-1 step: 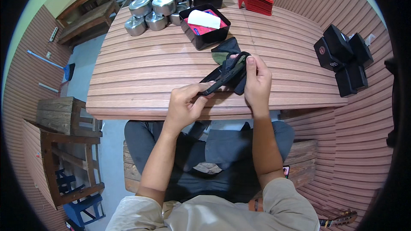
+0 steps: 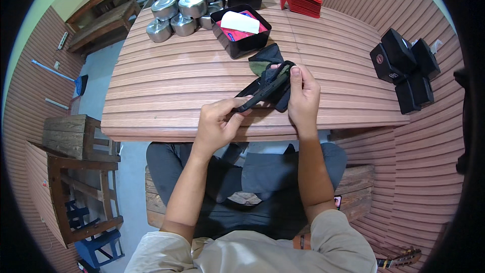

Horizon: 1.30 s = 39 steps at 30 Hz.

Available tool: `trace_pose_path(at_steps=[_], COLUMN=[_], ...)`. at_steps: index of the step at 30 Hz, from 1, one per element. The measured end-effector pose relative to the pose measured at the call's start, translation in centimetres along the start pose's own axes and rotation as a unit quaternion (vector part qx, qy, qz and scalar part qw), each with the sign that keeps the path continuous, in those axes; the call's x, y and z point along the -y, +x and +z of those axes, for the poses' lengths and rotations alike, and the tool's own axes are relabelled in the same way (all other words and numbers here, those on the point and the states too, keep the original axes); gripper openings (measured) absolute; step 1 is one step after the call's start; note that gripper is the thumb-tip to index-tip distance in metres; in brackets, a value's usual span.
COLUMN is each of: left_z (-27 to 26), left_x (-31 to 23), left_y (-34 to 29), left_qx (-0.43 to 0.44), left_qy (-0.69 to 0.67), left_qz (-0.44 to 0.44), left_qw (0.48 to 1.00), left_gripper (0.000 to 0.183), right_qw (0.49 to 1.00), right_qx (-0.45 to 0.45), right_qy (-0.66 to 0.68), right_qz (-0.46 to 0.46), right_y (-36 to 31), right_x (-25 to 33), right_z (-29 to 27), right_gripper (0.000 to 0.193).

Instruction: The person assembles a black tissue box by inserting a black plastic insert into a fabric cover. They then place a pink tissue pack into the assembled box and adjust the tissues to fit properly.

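Between my two hands, above the near part of the table, stretches a black and dark green cloth item with a thick band-like edge. Its exact kind does not show. My left hand pinches the lower left end of the band between thumb and fingers. At the upper right end, my right hand grips the edge, its thumb on top and some fingers behind the cloth. A black and green flap spreads out beyond the hands toward the far side, and dark folds hang below the band.
Beyond the cloth stands a black bin holding red packets and a white paper. Stacked round metal tins sit at the far left, red folded cards at the far right. Black boxes are piled on the right. I sit on a wooden bench.
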State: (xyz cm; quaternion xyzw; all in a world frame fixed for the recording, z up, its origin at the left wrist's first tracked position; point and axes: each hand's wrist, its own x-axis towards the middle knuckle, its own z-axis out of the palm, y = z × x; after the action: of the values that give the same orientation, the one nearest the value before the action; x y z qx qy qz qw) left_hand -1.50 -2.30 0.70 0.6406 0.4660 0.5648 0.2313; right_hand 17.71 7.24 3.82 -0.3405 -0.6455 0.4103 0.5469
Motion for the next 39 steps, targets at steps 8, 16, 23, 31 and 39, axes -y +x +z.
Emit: trace_pose_path(at_steps=[8, 16, 23, 31, 39], left_z=[0.1, -0.5, -1.1, -1.3, -1.7], left_x=[0.8, 2.4, 2.7, 3.1, 2.4], left_y=[-0.4, 0.3, 1.1, 1.7, 2.8], left_qx=[-0.024, -0.139, -0.217, -0.217, -0.137], left_qy=[-0.091, -0.391, -0.444, -0.497, -0.461], left_qz=[-0.039, -0.059, -0.138, -0.167, -0.27], left_qw=[0.995, 0.908, 0.859, 0.823, 0.834], left_gripper=[0.017, 0.033, 0.033, 0.035, 0.041], right_qw=[0.997, 0.974, 0.951, 0.965, 0.951], right_qx=[-0.047, 0.072, 0.118, 0.031, -0.211], right_qy=[-0.009, -0.193, -0.255, -0.247, 0.225], right_qz=[-0.063, -0.091, -0.127, -0.084, -0.025], right_y=[-1.1, -0.9, -0.7, -1.0, 0.6], right_x=[-0.6, -0.6, -0.6, -1.3, -1.0], right_z=[2.9, 2.1, 1.7, 1.9, -0.7], right_gripper=[0.036, 0.031, 0.025, 0.026, 0.037])
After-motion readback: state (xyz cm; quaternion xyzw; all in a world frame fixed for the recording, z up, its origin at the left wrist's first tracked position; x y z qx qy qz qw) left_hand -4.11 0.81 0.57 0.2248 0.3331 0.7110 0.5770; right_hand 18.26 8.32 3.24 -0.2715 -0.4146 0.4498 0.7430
